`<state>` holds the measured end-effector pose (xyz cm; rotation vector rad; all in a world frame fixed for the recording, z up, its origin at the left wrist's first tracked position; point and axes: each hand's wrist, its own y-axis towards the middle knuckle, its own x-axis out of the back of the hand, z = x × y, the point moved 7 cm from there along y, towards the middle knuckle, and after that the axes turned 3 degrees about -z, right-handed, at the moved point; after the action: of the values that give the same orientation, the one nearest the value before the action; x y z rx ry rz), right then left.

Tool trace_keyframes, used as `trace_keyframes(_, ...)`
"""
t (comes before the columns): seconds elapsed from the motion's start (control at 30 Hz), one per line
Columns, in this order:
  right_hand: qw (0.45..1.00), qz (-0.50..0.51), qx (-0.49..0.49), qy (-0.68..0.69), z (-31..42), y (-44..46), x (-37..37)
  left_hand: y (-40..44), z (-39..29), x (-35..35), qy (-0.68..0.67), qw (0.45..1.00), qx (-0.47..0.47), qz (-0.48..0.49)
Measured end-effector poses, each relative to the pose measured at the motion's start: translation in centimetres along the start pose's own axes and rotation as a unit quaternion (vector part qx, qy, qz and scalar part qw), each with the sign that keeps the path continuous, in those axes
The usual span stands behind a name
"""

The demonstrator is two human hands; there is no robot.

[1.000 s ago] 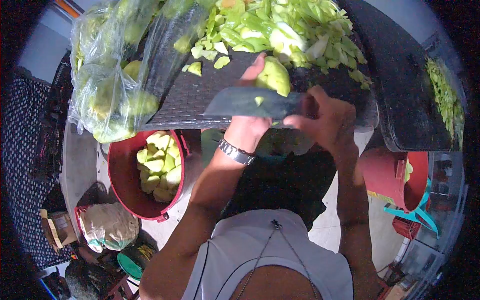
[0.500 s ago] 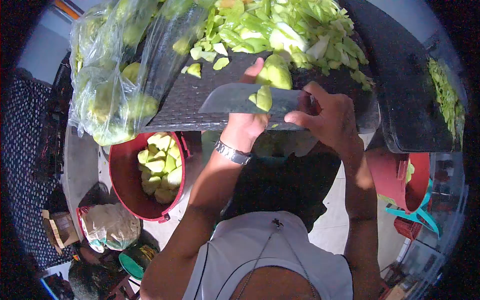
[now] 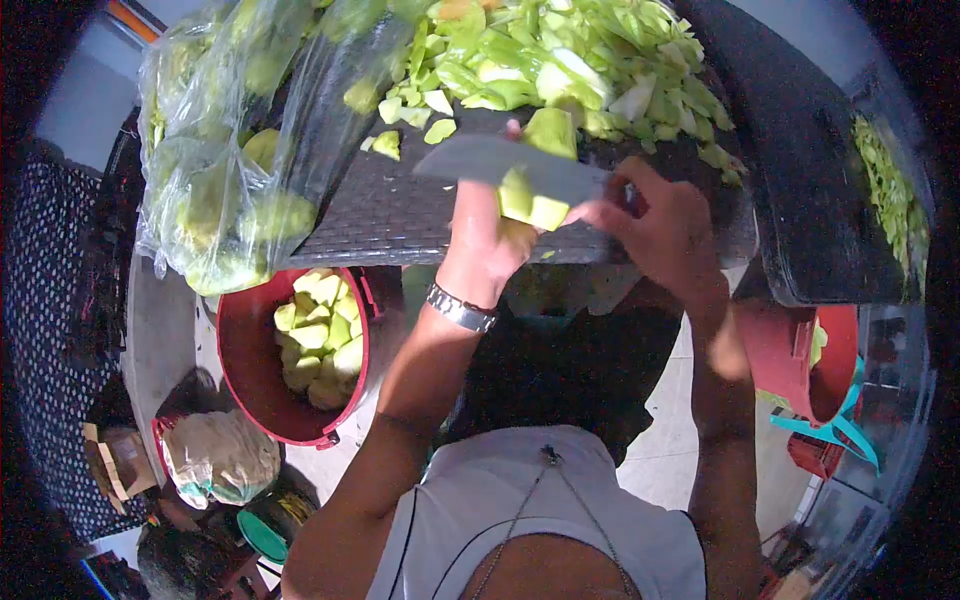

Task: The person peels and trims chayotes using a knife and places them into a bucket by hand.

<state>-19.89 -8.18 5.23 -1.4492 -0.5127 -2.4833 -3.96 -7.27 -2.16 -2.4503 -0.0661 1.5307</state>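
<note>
My left hand (image 3: 487, 235), with a metal watch on its wrist, grips a partly cut pale green fruit (image 3: 550, 132) above the near edge of the table. Closed round the handle of a broad knife (image 3: 555, 170), my right hand (image 3: 665, 225) holds the blade pointing left. The blade crosses in front of the fruit and covers part of it and of my left fingers. Below the blade a pale cut face of the fruit shows. Beyond my hands, many green peelings and slices (image 3: 560, 65) lie heaped on the dark woven tabletop (image 3: 385, 215).
Clear plastic bags of green fruit (image 3: 225, 185) lie at the table's left. Under that side, a red bucket (image 3: 240, 375) holds peeled chunks. Another red bucket (image 3: 780, 350) stands at the right, below a black surface (image 3: 800, 200) with more peelings. A stuffed sack (image 3: 220, 455) sits lower left.
The knife has shifted up and away from me, its blade now angled down to the right. The fruit in my left hand has turned, showing a larger cut face beneath the blade.
</note>
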Motion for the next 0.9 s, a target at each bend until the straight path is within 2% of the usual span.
trace_keyframes(0.03, 1.000, 0.004, 0.001, 0.017, 0.1, 0.1, -0.2, 0.2, 0.4, 0.2, -0.047, 0.999, 0.021, -0.011)
trace_keyframes(0.13, 0.998, 0.014, 0.015, 0.057, 0.2, 0.4, -0.7, -0.3, 0.7, 0.2, -0.077, 0.997, -0.003, 0.006)
trace_keyframes(0.2, 0.997, 0.017, 0.037, 0.068, -0.1, 0.4, -0.5, -0.7, 0.5, 0.2, -0.020, 0.999, -0.023, 0.018)
trace_keyframes(0.23, 0.999, -0.007, 0.015, 0.049, -1.3, 1.0, -0.3, -0.9, 0.4, 0.3, 0.008, 0.999, -0.031, 0.024)
trace_keyframes(0.27, 0.999, -0.028, -0.009, 0.029, -2.8, 1.9, -0.1, 0.2, 0.8, 1.6, 0.062, 0.998, 0.018, 0.004)
trace_keyframes(0.4, 0.990, -0.124, -0.068, 0.001, -7.5, 3.4, 0.6, -1.0, -0.3, -0.8, -0.010, 0.999, 0.039, 0.023)
trace_keyframes(0.43, 0.991, -0.085, -0.096, 0.022, -7.9, 3.5, 0.1, -1.3, -0.2, -0.9, -0.038, 0.998, 0.050, 0.025)
trace_keyframes(0.5, 0.986, -0.009, -0.156, 0.062, -8.4, 3.3, 0.0, -1.1, -0.5, -1.1, -0.024, 1.000, 0.010, 0.005)
trace_keyframes(0.6, 0.980, -0.020, -0.163, 0.109, -5.7, 1.5, 0.3, -0.7, -0.9, -0.7, 0.034, 0.998, -0.038, -0.038)
trace_keyframes(0.67, 0.986, -0.039, -0.129, 0.100, -3.0, -0.2, 0.0, -0.5, -1.4, -0.2, 0.085, 0.993, -0.058, -0.061)
trace_keyframes(0.7, 0.988, -0.051, -0.113, 0.095, -1.8, -1.0, 0.0, -0.6, -1.4, -0.2, 0.061, 0.993, -0.074, -0.075)
trace_keyframes(0.77, 0.991, 0.003, -0.062, 0.122, 0.7, -2.5, -0.6, -1.2, -1.1, -0.3, 0.013, 0.989, -0.103, -0.104)
trace_keyframes(0.8, 0.994, -0.021, -0.023, 0.104, 1.3, -2.8, -0.7, -0.8, -0.9, -1.0, -0.007, 0.995, -0.089, -0.037)
trace_keyframes(0.87, 0.994, -0.068, 0.051, 0.066, 1.9, -3.6, -1.6, -0.7, -0.2, -1.7, 0.021, 0.999, 0.000, 0.044)
trace_keyframes(0.9, 0.992, -0.087, 0.075, 0.059, 2.0, -3.6, -1.8, -0.5, -0.2, -1.6, 0.012, 0.999, -0.005, 0.033)
